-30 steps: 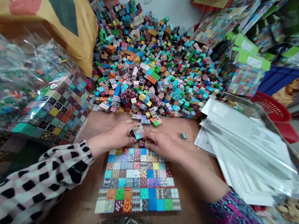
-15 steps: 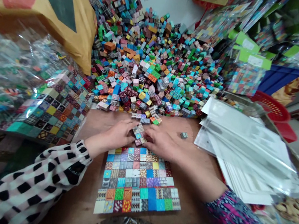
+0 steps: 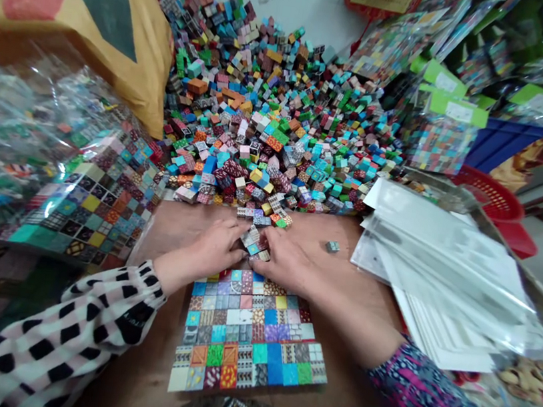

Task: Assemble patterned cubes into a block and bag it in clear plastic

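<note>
Between my two hands lies a small cluster of patterned cubes [image 3: 255,240], some grey, some light blue. My left hand [image 3: 219,247] presses its fingertips against the cluster's left side, fingers bent. From the other side, my right hand [image 3: 284,259] has thumb and fingers closed against the same cubes. Just below, a flat grid of printed cubes [image 3: 249,322] in many colours lies in close rows on the brown table [image 3: 173,217]. A few loose cubes [image 3: 262,218] sit right above my fingertips. One small grey-green cube [image 3: 333,246] stands apart to the right.
A large heap of mixed cubes [image 3: 274,109] rises against the wall. On the left are a yellow sack [image 3: 147,44] and a clear-wrapped cube block [image 3: 94,205]. White sheets [image 3: 442,281] lie right, near a red basket [image 3: 494,198] and a blue bin [image 3: 506,145].
My right thumb has moved down and left around the lower end of the cluster, and the cubes between my hands have shifted slightly. The grid stays in place.
</note>
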A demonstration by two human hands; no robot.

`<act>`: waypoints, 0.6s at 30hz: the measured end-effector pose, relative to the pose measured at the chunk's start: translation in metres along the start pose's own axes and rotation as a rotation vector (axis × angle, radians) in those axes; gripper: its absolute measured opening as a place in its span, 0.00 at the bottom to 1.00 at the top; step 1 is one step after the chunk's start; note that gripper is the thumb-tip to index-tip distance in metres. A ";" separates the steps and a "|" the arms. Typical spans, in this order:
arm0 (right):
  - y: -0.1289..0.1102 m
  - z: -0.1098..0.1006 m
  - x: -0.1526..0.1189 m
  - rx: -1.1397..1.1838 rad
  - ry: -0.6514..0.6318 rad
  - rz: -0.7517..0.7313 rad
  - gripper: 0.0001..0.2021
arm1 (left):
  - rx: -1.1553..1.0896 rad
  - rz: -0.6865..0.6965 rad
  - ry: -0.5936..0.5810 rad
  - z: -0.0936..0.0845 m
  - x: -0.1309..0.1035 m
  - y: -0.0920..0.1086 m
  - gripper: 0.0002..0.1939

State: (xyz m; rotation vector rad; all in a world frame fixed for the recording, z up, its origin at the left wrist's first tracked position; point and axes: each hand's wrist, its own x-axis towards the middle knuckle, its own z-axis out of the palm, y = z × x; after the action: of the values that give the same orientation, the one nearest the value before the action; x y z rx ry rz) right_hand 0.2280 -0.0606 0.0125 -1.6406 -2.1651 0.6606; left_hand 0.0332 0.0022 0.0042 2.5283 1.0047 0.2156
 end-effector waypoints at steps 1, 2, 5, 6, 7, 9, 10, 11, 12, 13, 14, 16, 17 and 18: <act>0.002 0.001 -0.001 0.025 0.007 -0.002 0.12 | 0.002 0.002 0.000 0.001 0.000 -0.001 0.28; 0.005 0.001 -0.001 0.044 0.019 -0.007 0.13 | 0.004 0.002 0.001 0.001 0.000 -0.002 0.28; 0.013 0.003 -0.004 0.038 0.047 -0.024 0.13 | 0.011 -0.008 0.006 0.004 0.002 -0.006 0.29; 0.015 0.003 -0.005 0.014 0.050 -0.021 0.14 | 0.013 -0.013 0.010 0.005 0.003 -0.007 0.29; 0.017 0.003 -0.006 -0.016 0.053 -0.014 0.15 | 0.015 -0.018 0.014 0.006 0.004 -0.008 0.29; 0.019 0.004 -0.006 -0.079 0.059 -0.002 0.17 | 0.017 -0.020 0.021 0.008 0.007 -0.009 0.28; 0.021 0.005 -0.006 -0.106 0.062 -0.005 0.18 | 0.016 -0.015 0.023 0.008 0.009 -0.009 0.27; 0.022 0.006 -0.005 -0.128 0.063 -0.014 0.19 | 0.013 -0.006 0.023 0.009 0.011 -0.009 0.26; 0.024 0.007 -0.005 -0.147 0.061 -0.022 0.20 | 0.007 0.005 0.021 0.009 0.012 -0.009 0.24; 0.027 0.008 -0.004 -0.162 0.061 -0.026 0.21 | -0.002 0.018 0.018 0.009 0.013 -0.009 0.23; 0.029 0.009 -0.004 -0.174 0.062 -0.026 0.21 | -0.013 0.031 0.015 0.009 0.014 -0.008 0.21; 0.035 0.010 -0.003 -0.183 0.056 -0.031 0.22 | -0.038 0.058 0.006 0.009 0.015 -0.007 0.18; 0.038 0.010 -0.004 -0.182 0.052 -0.037 0.22 | -0.050 0.071 0.002 0.009 0.015 -0.007 0.17; 0.040 0.009 -0.004 -0.180 0.048 -0.045 0.22 | -0.061 0.084 -0.001 0.010 0.016 -0.006 0.16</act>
State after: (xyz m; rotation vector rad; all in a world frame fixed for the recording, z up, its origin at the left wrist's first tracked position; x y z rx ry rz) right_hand 0.2566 -0.0573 -0.0176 -1.6711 -2.2762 0.4192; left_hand 0.0438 0.0143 -0.0078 2.5168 0.8789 0.2648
